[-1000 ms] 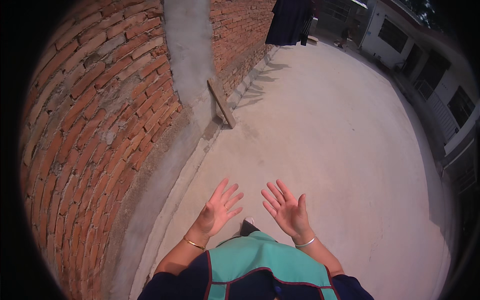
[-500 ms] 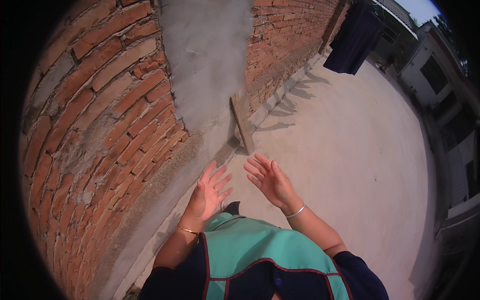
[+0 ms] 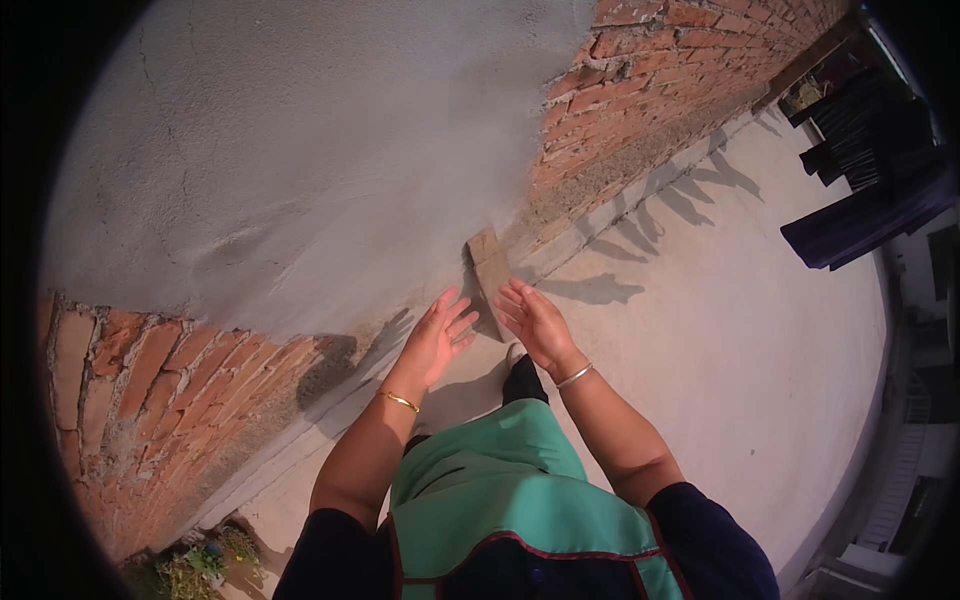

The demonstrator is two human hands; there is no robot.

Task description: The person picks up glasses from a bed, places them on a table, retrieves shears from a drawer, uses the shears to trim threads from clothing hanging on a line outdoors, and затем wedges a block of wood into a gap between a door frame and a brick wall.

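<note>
Both of my hands are held out in front of me in the air, palms turned partly toward each other. My left hand (image 3: 437, 333) has its fingers spread and holds nothing; a gold bracelet (image 3: 400, 402) circles that wrist. My right hand (image 3: 537, 322) is likewise empty, fingers stretched and apart, with a silver bangle (image 3: 575, 375) on its wrist. Just beyond the hands a wooden board (image 3: 488, 266) leans against the wall, its lower part partly behind my right fingers. Below my hands hangs the green apron (image 3: 490, 470) I wear.
A wall with grey plaster (image 3: 330, 130) and brick (image 3: 680, 95) runs along the left and ahead. Dark clothes (image 3: 875, 205) hang at the upper right, above the concrete ground (image 3: 730, 370). Plants (image 3: 205, 565) grow at the lower left, by the wall's foot.
My view has turned left and I have come closer to the board and plastered wall. The plants have come into view. Both hands stay raised, empty and spread.
</note>
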